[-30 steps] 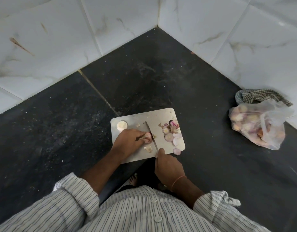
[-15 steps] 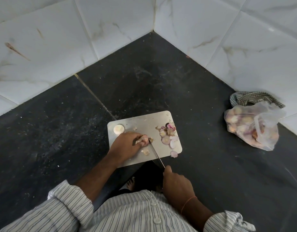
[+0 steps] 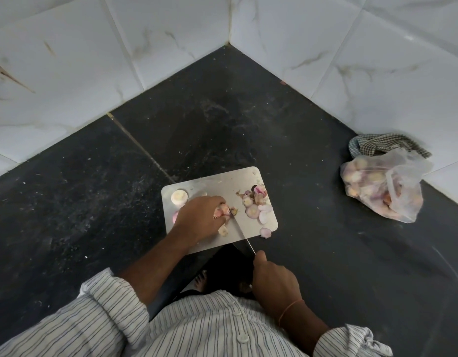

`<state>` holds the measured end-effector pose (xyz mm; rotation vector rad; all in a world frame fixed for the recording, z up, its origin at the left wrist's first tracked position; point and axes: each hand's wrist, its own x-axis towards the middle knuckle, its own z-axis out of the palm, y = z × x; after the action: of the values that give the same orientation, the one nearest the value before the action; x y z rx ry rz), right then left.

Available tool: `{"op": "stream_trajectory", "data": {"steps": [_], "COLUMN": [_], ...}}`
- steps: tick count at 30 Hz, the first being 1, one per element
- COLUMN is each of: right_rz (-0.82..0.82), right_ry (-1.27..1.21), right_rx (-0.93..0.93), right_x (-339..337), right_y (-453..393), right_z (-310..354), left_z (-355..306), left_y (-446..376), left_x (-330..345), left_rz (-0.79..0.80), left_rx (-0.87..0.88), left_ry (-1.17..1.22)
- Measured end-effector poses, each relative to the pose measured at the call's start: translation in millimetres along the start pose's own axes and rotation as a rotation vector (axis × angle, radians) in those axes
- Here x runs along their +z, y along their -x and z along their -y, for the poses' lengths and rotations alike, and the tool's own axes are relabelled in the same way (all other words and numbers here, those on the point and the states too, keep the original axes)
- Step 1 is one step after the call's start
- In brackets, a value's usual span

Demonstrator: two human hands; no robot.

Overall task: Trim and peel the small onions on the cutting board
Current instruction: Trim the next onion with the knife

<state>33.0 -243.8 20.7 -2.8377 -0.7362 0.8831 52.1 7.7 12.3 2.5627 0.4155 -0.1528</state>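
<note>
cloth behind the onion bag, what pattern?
The cloth is a small dark-and-light check, crumpled. The head view shows it, behind the bag.

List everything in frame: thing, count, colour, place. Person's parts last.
cutting board: 1, grey, on the dark floor in front of the person
onion: 1, pink, under the left fingers, knife tip at it
peeled onion: 1, white, board's far-left corner
peels: a pile, pink-white, board's right side
knife: 1, steel blade, across the board's near edge
plastic bag: 1, clear, holds onions, on the floor at right
cloth: 1, checked, behind the bag
left hand: holds the onion
right hand: grips the knife
</note>
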Motion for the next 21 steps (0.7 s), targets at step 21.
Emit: {"op": "stream_trajectory", "data": {"steps": [21], "right_rz": [-0.144], "right_ry": [-0.164], "right_rx": [0.094], "right_x": [-3.8], "right_y": [-8.6], "right_z": [-7.4], "left_z": [7.9], "left_y": [-3.6], "left_x": [11.3], "left_rz": [0.063], "left_rx": [-0.068], "left_ry": [0.527]}}
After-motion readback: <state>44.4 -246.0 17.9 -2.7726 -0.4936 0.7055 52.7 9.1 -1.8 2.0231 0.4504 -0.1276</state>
